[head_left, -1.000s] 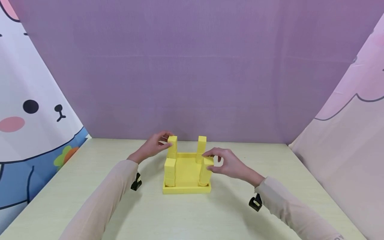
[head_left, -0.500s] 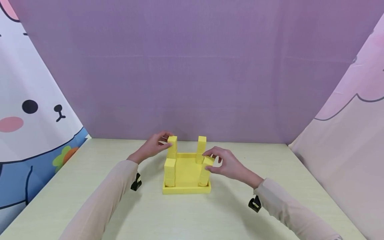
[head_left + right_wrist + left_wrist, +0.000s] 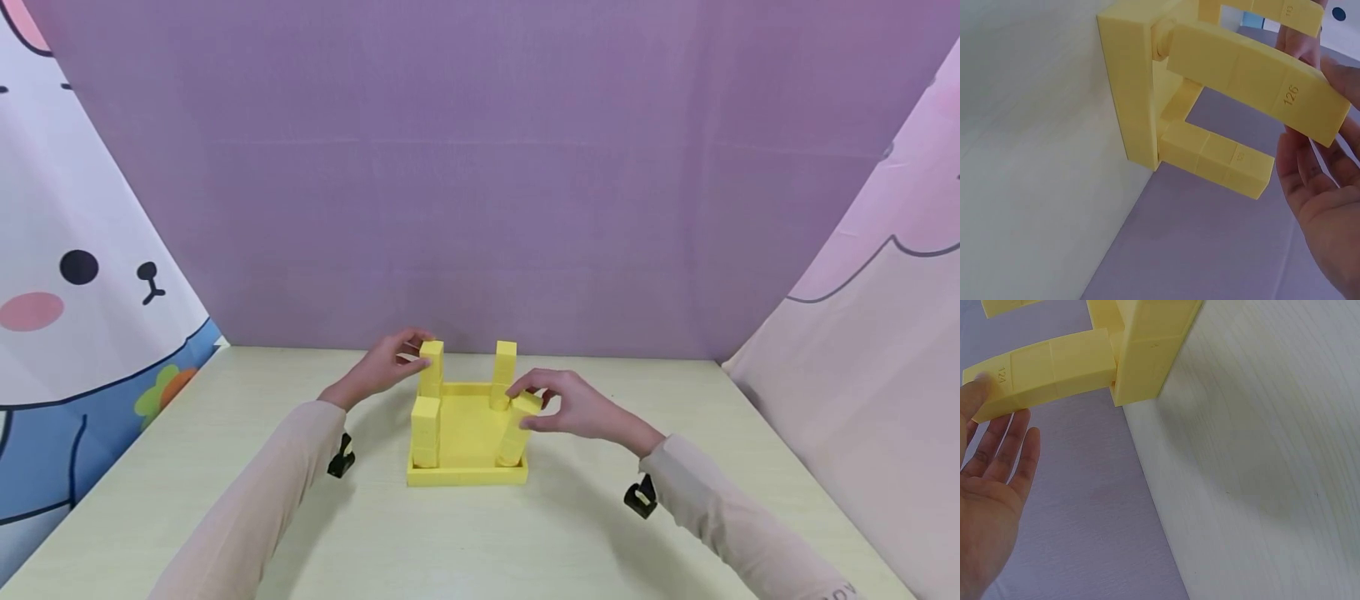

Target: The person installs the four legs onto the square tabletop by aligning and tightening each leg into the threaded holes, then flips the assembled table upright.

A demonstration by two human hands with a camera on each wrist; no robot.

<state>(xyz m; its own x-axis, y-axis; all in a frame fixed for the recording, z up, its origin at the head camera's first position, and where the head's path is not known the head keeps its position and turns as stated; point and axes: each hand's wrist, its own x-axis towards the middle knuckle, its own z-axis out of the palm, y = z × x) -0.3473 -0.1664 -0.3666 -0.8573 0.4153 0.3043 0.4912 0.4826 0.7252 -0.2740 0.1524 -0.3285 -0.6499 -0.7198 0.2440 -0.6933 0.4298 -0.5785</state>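
Note:
A yellow square frame with a raised rim (image 3: 467, 476) lies on the table, with a yellow block leg standing at each corner. My left hand (image 3: 381, 367) holds the top of the far-left leg (image 3: 432, 372) between thumb and fingers. My right hand (image 3: 583, 407) pinches the top of the near-right leg (image 3: 514, 440), which leans outward to the right. In the right wrist view this leg (image 3: 1241, 69) bears the number 126, and a round peg (image 3: 1163, 39) shows at its base, by the frame. The near-left leg (image 3: 425, 432) and far-right leg (image 3: 504, 373) stand untouched.
The pale wood-grain table (image 3: 465, 542) extends around the frame on all sides. Behind it rises a purple cloth wall (image 3: 480, 183). Printed cartoon curtains hang at the left (image 3: 90, 333) and right (image 3: 862, 375). A black wrist mount (image 3: 641, 497) hangs below the right sleeve.
The near-right leg has tipped from nearly upright to a clear lean to the right, its top moving with my right hand's fingers. My left hand keeps its place on the far-left leg.

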